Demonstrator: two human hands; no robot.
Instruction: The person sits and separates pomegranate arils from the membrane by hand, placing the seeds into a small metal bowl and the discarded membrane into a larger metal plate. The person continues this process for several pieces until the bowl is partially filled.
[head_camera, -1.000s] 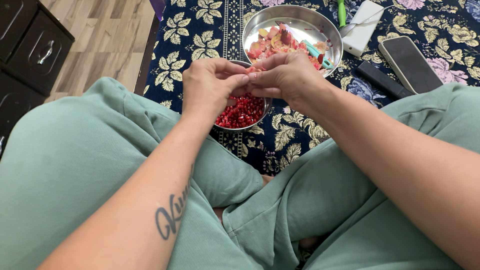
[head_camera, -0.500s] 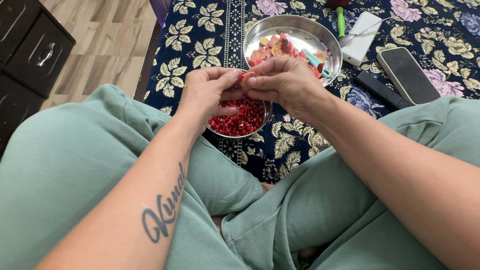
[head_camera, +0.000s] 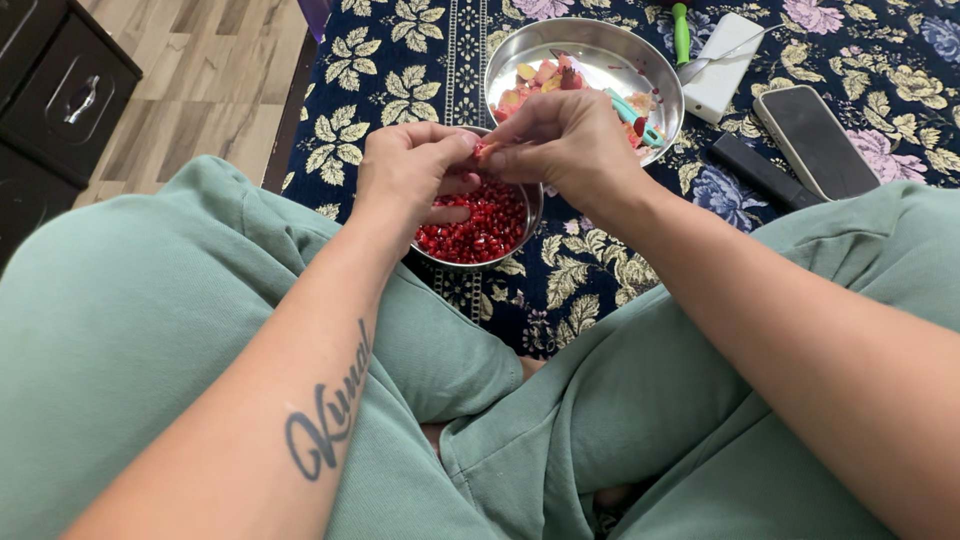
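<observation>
Both my left hand (head_camera: 412, 175) and right hand (head_camera: 565, 140) pinch one pomegranate piece (head_camera: 487, 149) over the near bowl (head_camera: 535, 205) (nearly full); I judge seeds could bounce onto the cloth (head_camera: 590, 275).

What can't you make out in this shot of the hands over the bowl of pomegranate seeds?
Head view:
- Pomegranate piece: mostly hidden between the left hand and right hand.
- Small steel bowl: far rim covered by both hands.
- Green-handled tool: cut off by the top edge.

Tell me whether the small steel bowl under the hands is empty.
No: the small steel bowl holds a heap of red pomegranate seeds.
</observation>
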